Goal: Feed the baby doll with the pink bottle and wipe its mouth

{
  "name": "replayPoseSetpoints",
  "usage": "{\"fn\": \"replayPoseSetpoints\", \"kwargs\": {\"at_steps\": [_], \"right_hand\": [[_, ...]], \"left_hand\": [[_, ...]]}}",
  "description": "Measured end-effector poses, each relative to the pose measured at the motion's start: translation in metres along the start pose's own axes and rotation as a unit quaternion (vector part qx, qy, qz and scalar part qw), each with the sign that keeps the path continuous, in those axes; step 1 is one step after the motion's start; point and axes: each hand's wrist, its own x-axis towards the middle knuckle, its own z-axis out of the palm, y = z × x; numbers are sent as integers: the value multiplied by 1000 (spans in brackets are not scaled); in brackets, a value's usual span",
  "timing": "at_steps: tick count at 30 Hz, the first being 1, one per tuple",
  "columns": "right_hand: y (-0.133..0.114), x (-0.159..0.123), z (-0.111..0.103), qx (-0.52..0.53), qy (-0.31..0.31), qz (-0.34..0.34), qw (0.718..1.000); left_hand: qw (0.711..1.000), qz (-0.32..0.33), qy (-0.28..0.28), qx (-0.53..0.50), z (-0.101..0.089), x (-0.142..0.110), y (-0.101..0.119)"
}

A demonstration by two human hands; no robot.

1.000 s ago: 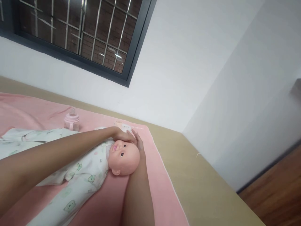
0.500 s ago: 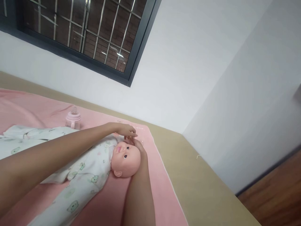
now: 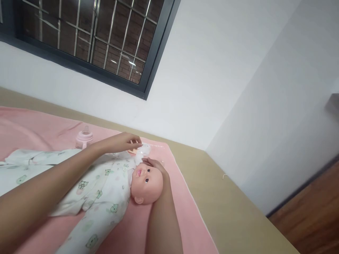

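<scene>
A baby doll point(image 3: 147, 180) in a white sleepsuit with green bear prints lies on its back on a pink blanket point(image 3: 182, 215), head to the right. My right hand point(image 3: 156, 165) cups the far side of the doll's head, fingers curved around it. My left hand point(image 3: 124, 141) reaches across the doll's chest and pinches a small white cloth point(image 3: 143, 151) just above the doll's face.
A pink baby bottle point(image 3: 84, 137) stands upright on the blanket behind the doll. The blanket covers a tan surface point(image 3: 233, 211) that ends at white walls. A dark-framed barred window point(image 3: 106, 42) is above. Wooden floor point(image 3: 315, 215) shows at the right.
My left hand has lifted off the doll's face and moved up, now pinching the white cloth. The right hand stays behind the head. The view has shifted slightly.
</scene>
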Motion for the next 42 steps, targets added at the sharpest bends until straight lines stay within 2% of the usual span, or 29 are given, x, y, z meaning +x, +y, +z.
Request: {"fn": "replayPoseSetpoints", "kwargs": {"at_steps": [3,6,12,17,20,23,28,31,33,38,42], "right_hand": [[-5,-11,1,31,14,4,999],[-18,-22,0,39,-36,-34,998],[-66,-46,5,-96,-122,-97,983],[-97,-67,36,-202,-190,-134,951],[-104,-74,53,-244,-225,-140,933],[-108,-79,58,-250,-239,-141,927],[-101,-73,40,-154,-208,-159,953],[-84,-60,22,-77,-167,-156,970],[-67,-51,13,-35,-133,-143,980],[-26,-42,13,48,-60,-81,994],[-17,-51,26,38,-4,-14,999]], "left_hand": [[1000,-13,22,-10,0,-8,-4],[998,-26,52,-24,3,-12,-8],[995,-30,96,-11,12,-11,-10],[995,-39,53,-70,12,-11,-9],[996,-18,35,-80,9,-11,-9],[997,-3,11,-71,6,-13,-11],[995,14,-58,-85,2,-18,-11],[989,48,-108,-90,4,-20,-7],[987,45,-126,-85,8,-21,-2],[991,-1,-122,-53,21,-21,9],[995,-3,-94,-22,29,-21,14]]}}
